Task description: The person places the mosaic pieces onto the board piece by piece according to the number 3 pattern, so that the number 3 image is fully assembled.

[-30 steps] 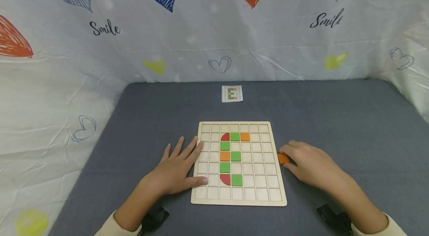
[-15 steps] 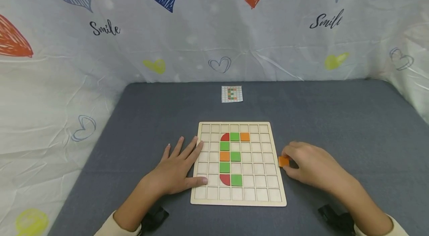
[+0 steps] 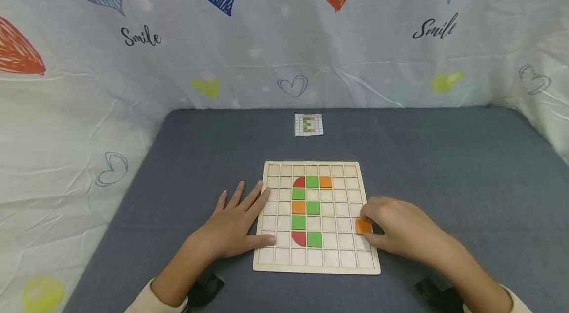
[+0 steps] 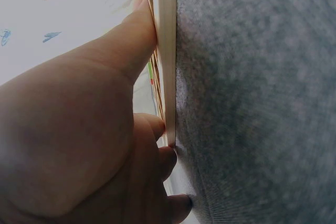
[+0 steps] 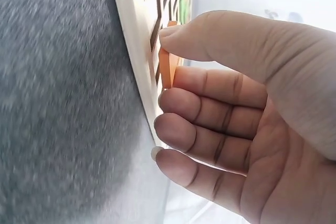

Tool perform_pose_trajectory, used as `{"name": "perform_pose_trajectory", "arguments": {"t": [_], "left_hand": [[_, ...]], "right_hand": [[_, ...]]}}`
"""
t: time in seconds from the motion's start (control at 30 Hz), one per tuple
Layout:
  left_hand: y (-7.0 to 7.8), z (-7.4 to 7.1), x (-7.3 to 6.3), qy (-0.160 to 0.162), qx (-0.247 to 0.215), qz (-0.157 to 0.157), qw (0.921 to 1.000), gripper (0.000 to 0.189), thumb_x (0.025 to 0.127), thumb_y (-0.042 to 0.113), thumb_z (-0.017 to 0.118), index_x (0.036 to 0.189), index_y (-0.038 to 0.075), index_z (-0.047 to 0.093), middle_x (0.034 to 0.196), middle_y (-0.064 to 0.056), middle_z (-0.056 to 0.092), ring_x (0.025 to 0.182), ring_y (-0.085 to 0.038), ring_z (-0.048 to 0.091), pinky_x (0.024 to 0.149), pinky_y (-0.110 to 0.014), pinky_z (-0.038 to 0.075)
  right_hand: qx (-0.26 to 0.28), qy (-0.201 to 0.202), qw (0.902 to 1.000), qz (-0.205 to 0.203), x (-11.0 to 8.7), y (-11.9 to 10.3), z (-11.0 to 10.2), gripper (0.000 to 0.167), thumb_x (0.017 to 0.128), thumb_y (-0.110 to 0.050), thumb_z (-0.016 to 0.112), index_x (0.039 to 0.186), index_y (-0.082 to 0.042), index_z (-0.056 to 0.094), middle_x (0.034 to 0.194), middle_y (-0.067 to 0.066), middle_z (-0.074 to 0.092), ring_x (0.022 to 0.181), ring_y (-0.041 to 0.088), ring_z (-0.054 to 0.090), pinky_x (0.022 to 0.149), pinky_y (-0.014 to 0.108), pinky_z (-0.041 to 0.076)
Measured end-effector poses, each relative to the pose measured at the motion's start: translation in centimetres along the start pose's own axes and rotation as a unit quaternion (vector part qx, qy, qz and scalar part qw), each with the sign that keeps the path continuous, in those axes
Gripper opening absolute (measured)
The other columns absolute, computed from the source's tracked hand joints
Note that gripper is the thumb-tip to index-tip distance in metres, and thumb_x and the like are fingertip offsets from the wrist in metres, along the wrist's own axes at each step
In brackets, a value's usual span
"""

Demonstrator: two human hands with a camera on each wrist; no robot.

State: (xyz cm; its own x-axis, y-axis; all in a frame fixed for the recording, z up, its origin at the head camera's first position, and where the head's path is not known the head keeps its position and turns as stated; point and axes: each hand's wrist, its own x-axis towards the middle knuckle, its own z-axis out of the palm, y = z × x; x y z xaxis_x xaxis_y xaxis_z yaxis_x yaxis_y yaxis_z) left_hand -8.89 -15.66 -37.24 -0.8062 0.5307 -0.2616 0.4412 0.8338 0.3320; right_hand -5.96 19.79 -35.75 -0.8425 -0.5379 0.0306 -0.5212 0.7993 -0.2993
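My right hand pinches an orange square tile between thumb and index finger, over the right side of a pale wooden grid board. In the right wrist view the orange tile stands tilted close over the grid. My left hand lies spread along the board's left edge, its thumb on the frame. Set in the grid are red rounded tiles, several green square tiles and two orange tiles. In the left wrist view the thumb presses the board's rim.
A small printed card with a coloured grid pattern lies beyond the board on the grey tabletop. Behind the table hangs a white cloth with hearts and lettering. Black wrist devices sit under both forearms.
My right hand has carried the orange tile from beside the board's right edge leftward and slightly nearer, onto the grid's right columns. The left hand and board hold still.
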Motion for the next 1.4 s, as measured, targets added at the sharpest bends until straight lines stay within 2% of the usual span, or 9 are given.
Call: {"name": "perform_pose_trajectory", "arguments": {"t": [0.17, 0.5, 0.73, 1.0, 1.17, 1.4], "left_hand": [[0.0, 0.0, -0.1, 0.002, -0.001, 0.001, 1.0, 0.099, 0.089, 0.07, 0.058, 0.162, 0.017, 0.019, 0.168, -0.005, 0.009, 0.151, -0.042, 0.001, 0.111, -0.071, 0.004], [-0.1, 0.1, 0.0, 0.0, 0.001, 0.0, 1.0, 0.099, 0.089, 0.072, 0.057, 0.163, 0.018, 0.019, 0.168, -0.005, 0.008, 0.151, -0.041, 0.0, 0.111, -0.071, 0.003], [-0.2, 0.4, 0.2, -0.004, 0.005, -0.002, 1.0, 0.099, 0.089, 0.072, 0.056, 0.163, 0.019, 0.018, 0.168, -0.004, 0.006, 0.151, -0.04, -0.002, 0.112, -0.07, 0.002], [-0.2, 0.5, 0.3, -0.002, 0.006, -0.003, 1.0, 0.099, 0.088, 0.071, 0.058, 0.163, 0.019, 0.017, 0.168, -0.003, 0.006, 0.151, -0.039, -0.002, 0.112, -0.069, 0.002], [-0.2, 0.4, 0.2, -0.002, 0.005, -0.003, 1.0, 0.1, 0.088, 0.072, 0.057, 0.163, 0.019, 0.018, 0.168, -0.003, 0.007, 0.151, -0.04, -0.001, 0.112, -0.069, 0.002], [-0.3, 0.3, 0.2, -0.001, 0.004, -0.001, 1.0, 0.1, 0.088, 0.072, 0.057, 0.163, 0.018, 0.018, 0.168, -0.004, 0.007, 0.151, -0.04, -0.001, 0.112, -0.07, 0.002]], "right_hand": [[0.001, 0.002, 0.9996, -0.028, 0.5, -0.9, 0.6, 0.02, 0.074, -0.009, 0.081, 0.083, -0.017, 0.066, 0.077, -0.014, 0.051, 0.065, 0.004, 0.042, 0.055, 0.022, 0.038], [0.01, -0.01, 0.997, -0.076, 2.0, -2.6, 1.1, 0.02, 0.074, -0.012, 0.082, 0.082, -0.019, 0.064, 0.075, -0.015, 0.046, 0.066, 0.004, 0.041, 0.055, 0.023, 0.038], [0.012, -0.03, 0.9967, -0.075, 2.7, -3.6, 1.3, 0.02, 0.077, -0.016, 0.083, 0.078, -0.019, 0.063, 0.071, -0.014, 0.045, 0.065, 0.006, 0.041, 0.055, 0.023, 0.038], [0.01, -0.011, 0.9961, -0.087, 2.8, -3.8, 1.7, 0.024, 0.076, -0.016, 0.083, 0.075, -0.02, 0.06, 0.07, -0.015, 0.044, 0.063, 0.005, 0.04, 0.054, 0.023, 0.037], [0.007, -0.013, 0.9963, -0.084, 2.8, -3.9, 1.8, 0.026, 0.077, -0.019, 0.085, 0.073, -0.022, 0.059, 0.07, -0.015, 0.042, 0.063, 0.006, 0.039, 0.054, 0.023, 0.036], [-0.006, -0.002, 0.9957, -0.092, 2.9, -4.2, 1.9, 0.024, 0.077, -0.02, 0.086, 0.073, -0.021, 0.062, 0.07, -0.015, 0.041, 0.063, 0.005, 0.039, 0.055, 0.022, 0.038]]}}
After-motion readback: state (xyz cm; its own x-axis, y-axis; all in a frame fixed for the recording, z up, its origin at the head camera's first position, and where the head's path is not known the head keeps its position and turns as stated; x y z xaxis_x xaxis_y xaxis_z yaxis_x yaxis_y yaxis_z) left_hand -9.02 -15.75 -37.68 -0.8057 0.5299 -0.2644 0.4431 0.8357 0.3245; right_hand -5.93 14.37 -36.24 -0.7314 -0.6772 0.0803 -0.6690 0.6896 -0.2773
